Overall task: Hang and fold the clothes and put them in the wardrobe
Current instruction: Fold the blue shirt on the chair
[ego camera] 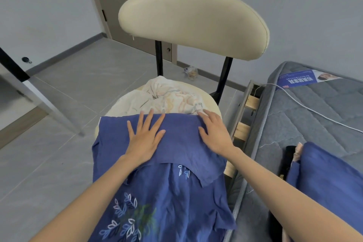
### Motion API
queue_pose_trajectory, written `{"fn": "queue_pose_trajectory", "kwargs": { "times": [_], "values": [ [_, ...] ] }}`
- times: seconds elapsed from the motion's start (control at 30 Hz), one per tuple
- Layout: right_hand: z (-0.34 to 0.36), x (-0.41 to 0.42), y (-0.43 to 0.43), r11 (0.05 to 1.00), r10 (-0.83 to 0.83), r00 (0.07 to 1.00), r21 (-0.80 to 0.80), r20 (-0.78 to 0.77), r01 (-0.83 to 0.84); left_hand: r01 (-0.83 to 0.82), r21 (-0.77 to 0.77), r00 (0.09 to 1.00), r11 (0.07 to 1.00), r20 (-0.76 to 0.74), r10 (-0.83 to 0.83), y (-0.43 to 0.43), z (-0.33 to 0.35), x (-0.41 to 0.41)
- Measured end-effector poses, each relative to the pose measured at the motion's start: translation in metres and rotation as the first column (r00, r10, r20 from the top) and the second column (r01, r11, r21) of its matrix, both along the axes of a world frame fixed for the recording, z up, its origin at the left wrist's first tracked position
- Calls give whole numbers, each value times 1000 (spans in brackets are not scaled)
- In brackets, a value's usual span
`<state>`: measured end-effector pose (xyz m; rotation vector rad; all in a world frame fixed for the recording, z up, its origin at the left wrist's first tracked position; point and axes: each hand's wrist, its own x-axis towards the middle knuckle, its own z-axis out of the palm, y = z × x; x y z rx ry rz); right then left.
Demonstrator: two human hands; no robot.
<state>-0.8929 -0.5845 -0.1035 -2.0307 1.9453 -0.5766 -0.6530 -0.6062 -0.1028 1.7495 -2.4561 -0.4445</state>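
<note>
Both our palms lie flat, fingers spread: our left hand (144,139) and right hand (216,135) press on the blue shirt (176,149), whose soft, wrinkled top is folded over its leaf-printed front. It drapes off the round seat of the cream padded chair (193,19), touching a crumpled pale patterned cloth (167,96). To the right we see a quilted grey mattress (314,124).

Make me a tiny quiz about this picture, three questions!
1. True or false: the left hand and right hand both lie flat on the blue garment.
2. What lies on the chair behind the garment? A cream cloth; B red towel; C shoe.
3. Fill in: the white cable runs over the ____.
Key: 1 true; 2 A; 3 mattress.
</note>
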Motion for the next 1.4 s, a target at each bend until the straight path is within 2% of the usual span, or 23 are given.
{"fn": "queue_pose_trajectory", "kwargs": {
  "times": [0.03, 0.1, 0.3, 0.43, 0.53, 0.6, 0.67, 0.83, 1.03, 1.23, 1.4],
  "values": [
    [-3, 0, -2, 995, 59, 998, 81, -37, -56, -28, 16, 1000, 999, 14, 28, -4, 1, 8],
    [-3, -1, -6, 977, 73, 996, 204, -44, -63, -80, 49, 995, 996, 70, 76, -14, 3, 28],
    [2, -10, -24, 970, 22, 990, 244, -137, 12, -105, 56, 971, 993, 223, 90, -42, 8, 83],
    [6, -18, -29, 972, 97, 966, 232, -241, -40, 6, 12, 971, 1000, 241, -9, -61, 17, 103],
    [16, -20, -29, 964, 120, 979, 253, -164, -76, 109, -40, 978, 993, 181, -100, -68, 28, 102],
    [25, -21, -29, 949, 128, 987, 299, -94, -95, 128, -25, 986, 992, 114, -124, -68, 35, 101],
    [36, -21, -30, 937, 150, 985, 331, -90, -113, 113, 10, 989, 994, 95, -113, -65, 42, 101],
    [74, -21, -42, 971, 143, 966, 220, -218, -94, -20, -71, 993, 997, 115, 28, -69, 71, 97],
    [117, -26, -86, 1000, -18, 952, -8, -306, 16, 3, -354, 988, 935, 145, 52, -113, 115, 83],
    [134, -28, -124, 982, -154, 948, -149, -278, 116, 15, -494, 982, 869, 171, 80, -156, 135, 68],
    [119, -31, -118, 977, -144, 955, -191, -259, 96, -21, -505, 991, 863, 104, 85, -153, 128, 70]
  ]
}}
